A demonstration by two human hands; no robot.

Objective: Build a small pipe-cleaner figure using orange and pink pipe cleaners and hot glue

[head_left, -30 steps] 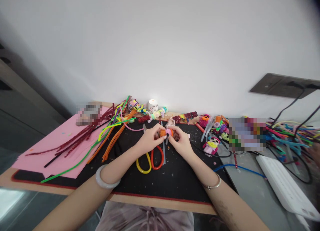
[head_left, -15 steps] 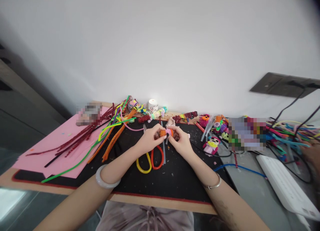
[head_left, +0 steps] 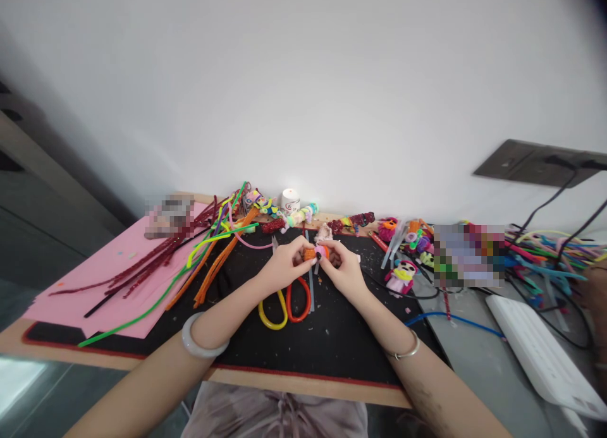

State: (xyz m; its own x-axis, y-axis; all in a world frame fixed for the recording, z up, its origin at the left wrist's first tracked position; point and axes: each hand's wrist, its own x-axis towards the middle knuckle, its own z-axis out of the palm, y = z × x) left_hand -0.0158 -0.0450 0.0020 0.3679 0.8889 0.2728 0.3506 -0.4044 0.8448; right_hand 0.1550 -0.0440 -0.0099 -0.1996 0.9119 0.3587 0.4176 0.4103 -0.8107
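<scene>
Pinched between the fingertips of both my hands is one small fuzzy craft piece, orange on its left half and pink on its right [head_left: 317,252]; my left hand [head_left: 283,268] grips the orange end, my right hand [head_left: 342,271] the pink end, and the two hands nearly touch over the far middle of one black felt mat [head_left: 341,343]. Each wrist carries one bangle: a pale jade-like one [head_left: 203,338] on the left, a thin silver one [head_left: 404,351] on the right. Directly beneath my hands lies one pair of scissors with one yellow and one red loop handle [head_left: 286,302], flat on the mat. To the left, one pink paper sheet [head_left: 90,286] bears a loose bundle of dark red glitter pipe cleaners [head_left: 147,261], and beside it lie several orange [head_left: 215,267] and green chenille stems [head_left: 142,311]; their exact number I cannot tell. One small white jar [head_left: 289,200] stands against the wall. To the right, one pink doll-like figure [head_left: 401,277] sits near one blue stem [head_left: 450,319] and one white keyboard [head_left: 540,356].
</scene>
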